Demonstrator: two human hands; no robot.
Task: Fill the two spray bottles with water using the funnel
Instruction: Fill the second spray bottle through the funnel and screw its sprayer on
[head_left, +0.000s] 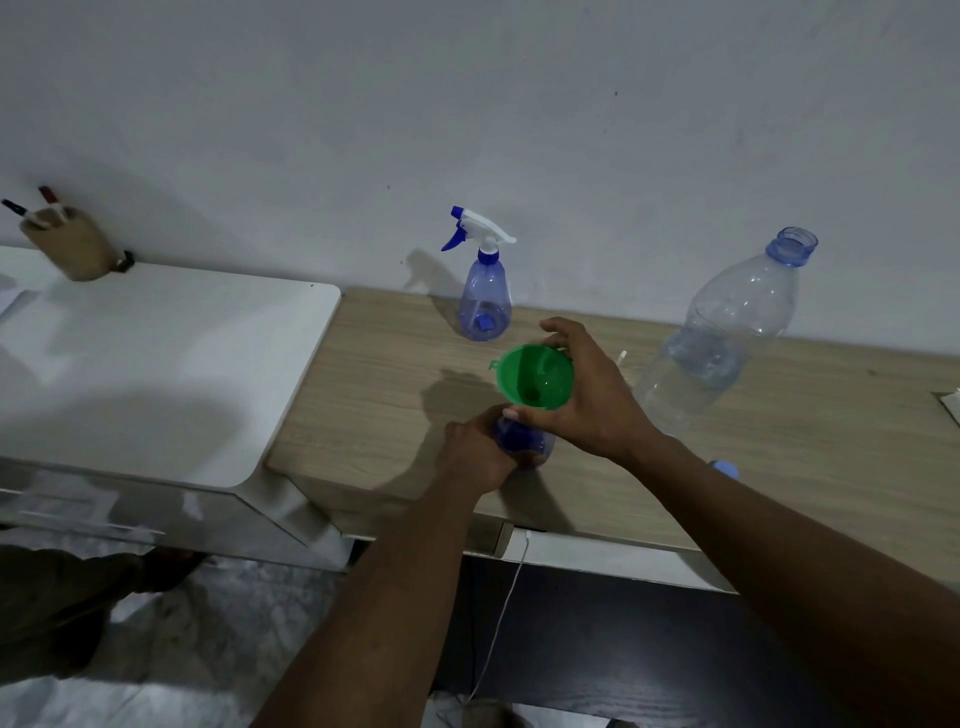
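On the wooden table, my left hand grips a blue spray bottle with its sprayer head off. A green funnel sits in that bottle's neck, and my right hand holds the funnel by its rim from the right. A second blue spray bottle stands at the back by the wall, with its white and blue trigger head on. To the right stands a large clear water bottle, uncapped and partly filled.
A blue cap lies on the table just behind my right forearm. A white cabinet adjoins the table on the left, with a pen holder at its back. A white cable hangs below the table's front edge.
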